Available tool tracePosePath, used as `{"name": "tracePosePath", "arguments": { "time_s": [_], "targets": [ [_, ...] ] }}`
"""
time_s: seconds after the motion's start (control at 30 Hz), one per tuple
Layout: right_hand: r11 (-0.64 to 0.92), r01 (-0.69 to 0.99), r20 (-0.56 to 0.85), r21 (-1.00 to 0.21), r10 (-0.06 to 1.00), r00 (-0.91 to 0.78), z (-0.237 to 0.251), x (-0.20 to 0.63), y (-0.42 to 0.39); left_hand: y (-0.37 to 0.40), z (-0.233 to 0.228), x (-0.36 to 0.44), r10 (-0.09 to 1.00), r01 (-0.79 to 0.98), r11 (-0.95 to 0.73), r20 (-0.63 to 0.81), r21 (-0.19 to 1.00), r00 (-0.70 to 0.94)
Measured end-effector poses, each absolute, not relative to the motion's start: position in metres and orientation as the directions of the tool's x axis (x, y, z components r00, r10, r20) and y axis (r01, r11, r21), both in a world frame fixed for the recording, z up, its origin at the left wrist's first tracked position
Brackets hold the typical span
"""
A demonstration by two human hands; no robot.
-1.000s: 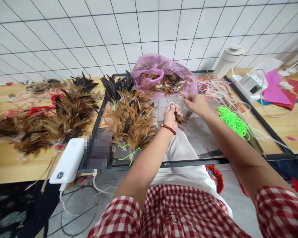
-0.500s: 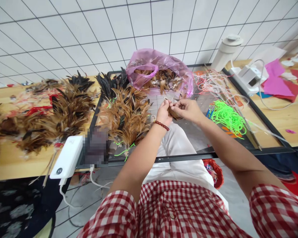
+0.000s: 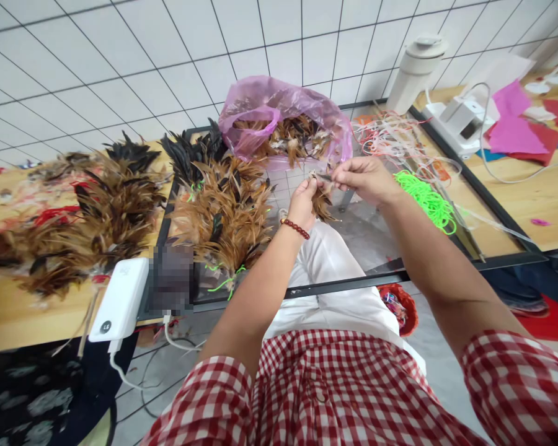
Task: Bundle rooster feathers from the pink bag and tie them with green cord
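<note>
My left hand [image 3: 304,201], with a red bead bracelet on the wrist, is closed around a small bunch of brown feathers [image 3: 323,206] above the glass tabletop [image 3: 376,238]. My right hand [image 3: 363,179] pinches the top of that same bunch, fingers touching the left hand's. Just behind both hands sits a pink plastic bag [image 3: 279,108] full of loose brown feathers. To the left of my hands lies a pile of tied brown and black feather bundles [image 3: 223,210] with green ties.
More feather bundles [image 3: 93,210] cover the wooden table at left, with a white power bank [image 3: 119,298] at its edge. Neon green cord [image 3: 425,201], pale strings, a white bottle [image 3: 413,65], a white device [image 3: 460,121] and pink paper [image 3: 514,127] lie at right.
My right hand came in from the right, met the left hand on the feather bunch, and now pinches its top. The view has shifted slightly downward.
</note>
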State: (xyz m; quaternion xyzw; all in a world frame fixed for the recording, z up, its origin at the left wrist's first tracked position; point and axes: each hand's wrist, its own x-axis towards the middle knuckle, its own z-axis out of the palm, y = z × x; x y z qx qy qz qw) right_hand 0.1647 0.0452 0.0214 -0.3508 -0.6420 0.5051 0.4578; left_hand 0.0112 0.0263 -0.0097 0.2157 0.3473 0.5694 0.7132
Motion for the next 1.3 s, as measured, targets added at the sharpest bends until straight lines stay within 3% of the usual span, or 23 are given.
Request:
{"name": "tracePosePath", "arguments": {
  "time_s": [0.13,0.37,0.6,0.77,0.87,0.97,1.07,1.13,1.2,1.3],
  "targets": [
    [0.333,0.073,0.264,-0.94,0.846,-0.462,0.022,0.174,0.049,0.027,-0.012,0.013,0.964,-0.605,0.256,-0.248,0.754,0.099],
    [0.477,0.237,0.434,-0.846,0.875,-0.214,0.009,0.165,0.052,0.022,-0.014,0.017,0.974,-0.405,0.219,-0.177,0.888,0.138],
    [0.325,0.156,0.323,-0.933,0.946,-0.042,0.008,0.166,0.056,0.02,-0.01,0.015,0.965,-0.508,0.255,-0.187,0.823,0.182],
    [0.234,0.058,0.21,-0.97,0.939,-0.272,0.007,0.161,0.051,0.019,-0.009,0.016,0.959,-0.485,0.27,-0.184,0.832,0.218],
    [0.278,0.123,0.258,-0.953,0.954,-0.156,-0.001,0.159,0.058,0.023,-0.009,0.016,0.981,-0.539,0.191,-0.178,0.821,0.075],
    [0.295,0.46,0.328,-0.837,0.945,-0.01,-0.01,0.158,0.069,0.03,-0.007,0.012,0.946,-0.614,0.03,-0.221,0.789,-0.238],
    [0.243,0.783,0.304,-0.572,0.95,-0.073,-0.014,0.15,0.076,0.033,-0.002,0.007,0.902,-0.642,0.014,-0.288,0.766,-0.323],
    [0.215,0.881,0.279,-0.421,0.955,-0.1,-0.014,0.143,0.077,0.032,0.0,0.005,0.909,-0.643,0.045,-0.298,0.765,-0.291],
    [0.192,0.919,0.261,-0.343,0.96,-0.104,-0.013,0.137,0.078,0.031,0.001,0.004,0.915,-0.638,0.062,-0.3,0.768,-0.271],
    [0.209,0.886,0.289,-0.413,0.953,-0.091,-0.015,0.136,0.077,0.031,0.0,0.005,0.918,-0.639,0.078,-0.305,0.765,-0.253]
  ]
}}
